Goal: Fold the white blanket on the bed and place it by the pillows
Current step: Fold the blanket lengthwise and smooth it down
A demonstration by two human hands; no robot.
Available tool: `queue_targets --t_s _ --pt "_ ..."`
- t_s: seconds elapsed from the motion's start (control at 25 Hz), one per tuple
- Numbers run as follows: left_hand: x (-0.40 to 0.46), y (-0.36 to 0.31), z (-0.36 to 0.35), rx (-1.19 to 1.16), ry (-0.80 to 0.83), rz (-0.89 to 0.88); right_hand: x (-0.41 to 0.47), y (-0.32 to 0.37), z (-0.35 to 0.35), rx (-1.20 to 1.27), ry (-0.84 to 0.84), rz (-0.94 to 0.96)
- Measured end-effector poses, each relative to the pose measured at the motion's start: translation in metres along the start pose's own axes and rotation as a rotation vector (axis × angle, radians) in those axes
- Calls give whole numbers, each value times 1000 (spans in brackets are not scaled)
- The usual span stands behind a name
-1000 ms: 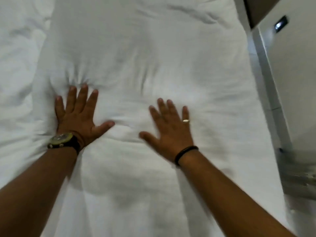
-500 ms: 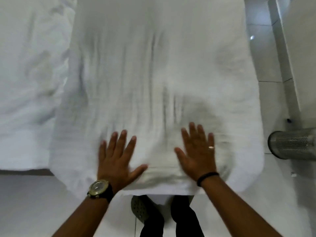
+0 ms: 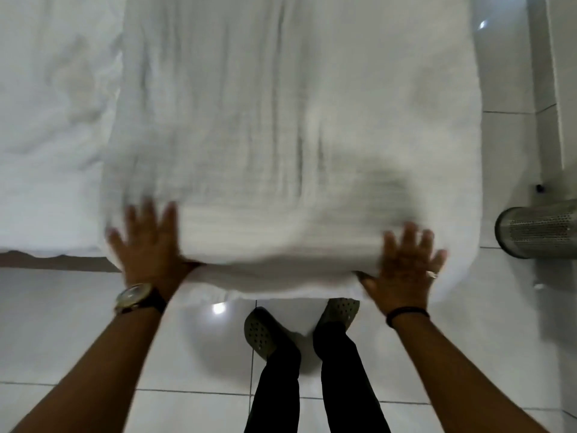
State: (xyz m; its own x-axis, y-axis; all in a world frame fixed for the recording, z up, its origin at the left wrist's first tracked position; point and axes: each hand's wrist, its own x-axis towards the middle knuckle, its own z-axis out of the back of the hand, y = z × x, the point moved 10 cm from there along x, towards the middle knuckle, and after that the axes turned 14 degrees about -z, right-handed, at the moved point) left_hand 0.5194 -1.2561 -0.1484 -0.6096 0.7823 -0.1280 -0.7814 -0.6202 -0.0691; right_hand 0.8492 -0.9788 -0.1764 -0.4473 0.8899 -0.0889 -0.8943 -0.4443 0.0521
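The white blanket (image 3: pixel 281 120) lies as a long folded strip on the bed, its near end hanging a little over the bed's edge. My left hand (image 3: pixel 150 245) lies flat with spread fingers on the blanket's near left corner. My right hand (image 3: pixel 406 267) lies flat with spread fingers on the near right corner. Both hands are blurred by motion. No pillows are in view.
The bed sheet (image 3: pixel 46 120) is rumpled to the left of the blanket. A perforated metal bin (image 3: pixel 537 232) stands on the white tiled floor (image 3: pixel 62 323) at the right. My feet in dark clogs (image 3: pixel 262 332) stand at the bed's end.
Both hands slid back along the blanket towards its near end, then spread apart to the two near corners. The view tipped down, showing the floor and my feet.
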Motion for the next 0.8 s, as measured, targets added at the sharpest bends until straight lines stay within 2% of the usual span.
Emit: queue_targets --t_s 0.08,0.12,0.16,0.2,0.28,0.36,0.44,0.6,0.68,0.8 --pt "-47 90 -2 -89 5 403 10 -98 -6 44 104 -439" --pt "-69 110 -10 -221 19 505 8 -128 -13 181 206 -572" --pt "-80 112 -25 -418 30 544 9 -139 -23 414 305 -626" --pt "-85 98 -40 -602 53 541 12 -137 -28 671 368 -627" --pt "-85 67 -63 -832 114 554 26 -127 -32 901 404 -587" --pt "-84 61 -77 -978 39 640 32 -125 -44 930 488 -588" --pt "-83 64 -84 -1016 15 682 20 -128 -60 918 583 -639" --pt "-104 63 -101 -1051 258 729 -30 -153 -81 1008 709 -899" --pt "-125 69 -100 -1110 315 791 -42 -150 -74 1063 724 -946" --pt "-155 77 -88 -1091 380 838 -54 -143 -55 1013 785 -939"
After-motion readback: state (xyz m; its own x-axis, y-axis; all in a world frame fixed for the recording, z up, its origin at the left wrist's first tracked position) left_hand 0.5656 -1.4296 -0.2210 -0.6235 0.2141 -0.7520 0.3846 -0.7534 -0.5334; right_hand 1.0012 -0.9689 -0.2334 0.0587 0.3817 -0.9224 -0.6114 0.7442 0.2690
